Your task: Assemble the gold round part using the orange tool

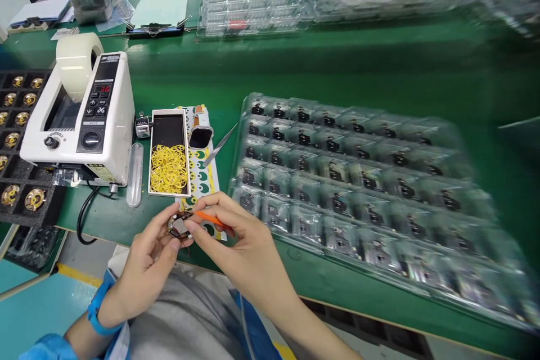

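Observation:
Between the fingertips of my left hand (145,256) is a small round electronic assembly (179,226) with a grey square centre and thin wires. My right hand (242,242) has its fingers closed around a slim orange stick-like tool (211,218). Its thumb and fingertips meet the right edge of the round assembly; the tool's tip cannot be made out. Just beyond my hands lies a white sheet of yellow and green ring stickers (201,180). Beside that stands a white-rimmed box (169,129) partly filled with loose yellow rings (169,171).
An automatic tape dispenser (105,118) stands at left, beside a black foam tray (46,211) of round gold parts. A watch (201,136), pointed metal tweezers (221,145) and a tally counter (143,125) lie near the box. Clear compartment trays (291,236) with black parts spread rightward.

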A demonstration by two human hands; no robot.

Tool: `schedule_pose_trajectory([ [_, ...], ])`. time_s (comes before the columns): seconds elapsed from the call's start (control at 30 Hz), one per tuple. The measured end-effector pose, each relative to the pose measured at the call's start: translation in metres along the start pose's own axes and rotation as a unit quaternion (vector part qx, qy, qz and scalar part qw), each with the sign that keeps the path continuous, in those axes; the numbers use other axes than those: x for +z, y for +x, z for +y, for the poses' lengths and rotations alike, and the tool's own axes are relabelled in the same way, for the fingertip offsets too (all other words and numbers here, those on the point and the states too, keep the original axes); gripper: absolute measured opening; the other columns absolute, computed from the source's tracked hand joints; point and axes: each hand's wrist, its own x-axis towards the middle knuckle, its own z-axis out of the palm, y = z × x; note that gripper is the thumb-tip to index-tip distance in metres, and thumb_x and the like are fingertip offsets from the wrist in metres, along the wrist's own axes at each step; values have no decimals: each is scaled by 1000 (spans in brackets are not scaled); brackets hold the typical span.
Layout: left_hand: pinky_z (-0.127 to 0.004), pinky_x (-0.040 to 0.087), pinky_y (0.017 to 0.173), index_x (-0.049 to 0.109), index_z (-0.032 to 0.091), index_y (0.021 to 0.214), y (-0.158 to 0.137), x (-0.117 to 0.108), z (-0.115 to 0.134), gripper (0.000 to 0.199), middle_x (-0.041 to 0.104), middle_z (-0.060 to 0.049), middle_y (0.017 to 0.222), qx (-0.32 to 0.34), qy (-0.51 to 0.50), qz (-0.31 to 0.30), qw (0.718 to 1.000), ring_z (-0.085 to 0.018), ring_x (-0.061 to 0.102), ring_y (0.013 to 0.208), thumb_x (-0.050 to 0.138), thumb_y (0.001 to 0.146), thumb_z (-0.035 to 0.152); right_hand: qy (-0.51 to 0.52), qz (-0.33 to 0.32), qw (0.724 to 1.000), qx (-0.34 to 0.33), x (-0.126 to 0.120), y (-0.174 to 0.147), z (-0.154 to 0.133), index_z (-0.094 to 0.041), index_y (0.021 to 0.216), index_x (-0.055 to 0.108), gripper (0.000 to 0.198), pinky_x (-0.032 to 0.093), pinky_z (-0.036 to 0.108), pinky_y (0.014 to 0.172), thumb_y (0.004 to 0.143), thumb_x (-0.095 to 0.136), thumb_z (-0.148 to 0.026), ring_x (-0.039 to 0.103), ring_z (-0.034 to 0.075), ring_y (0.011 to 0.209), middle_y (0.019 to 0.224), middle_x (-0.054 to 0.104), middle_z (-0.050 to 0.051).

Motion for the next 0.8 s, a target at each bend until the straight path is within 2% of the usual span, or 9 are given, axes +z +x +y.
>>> schedule_pose_trajectory([
  [0.17, -30, 54, 97, 59, 31, 128, 4, 5, 2, 31, 65, -2, 125, 14, -23, 24, 999, -19, 62, 111, 58, 97, 28, -37, 15, 999, -34, 3, -2, 0, -20, 74, 62, 14, 52, 24, 63, 87, 59, -16, 61, 15, 74, 82, 60, 3],
  [0.33, -27, 57, 90, 61, 24, 121, 7, 8, 1, 26, 70, -5, 114, 26, -10, 55, 998, -19, 67, 102, 60, 96, 29, -71, 7, 995, -68, 3, -1, 1, -20, 80, 65, 13, 51, 25, 65, 89, 57, -15, 62, 15, 76, 86, 61, 3],
  [0.6, -28, 59, 84, 61, 18, 115, 11, 10, 0, 32, 73, -7, 103, 7, 20, 87, 996, -21, 69, 95, 66, 90, 37, -120, -20, 989, -85, 2, 2, 3, -19, 82, 63, 13, 50, 27, 63, 90, 55, -14, 63, 17, 78, 87, 64, 5],
  [0.73, -26, 60, 69, 61, 16, 105, 15, 14, -1, 36, 74, -6, 84, 8, 1, 146, 989, -20, 72, 79, 71, 85, 44, -162, 26, 978, -130, 8, -3, 7, -19, 88, 59, 7, 50, 28, 65, 91, 55, -14, 63, 18, 82, 89, 62, 5],
  [0.8, -26, 60, 65, 60, 16, 102, 16, 16, -3, 40, 73, -6, 79, 5, -8, 172, 985, -21, 72, 73, 74, 82, 47, -171, 46, 976, -129, 11, -5, 9, -20, 96, 57, 5, 51, 29, 67, 92, 58, -18, 63, 19, 85, 92, 62, 6],
])
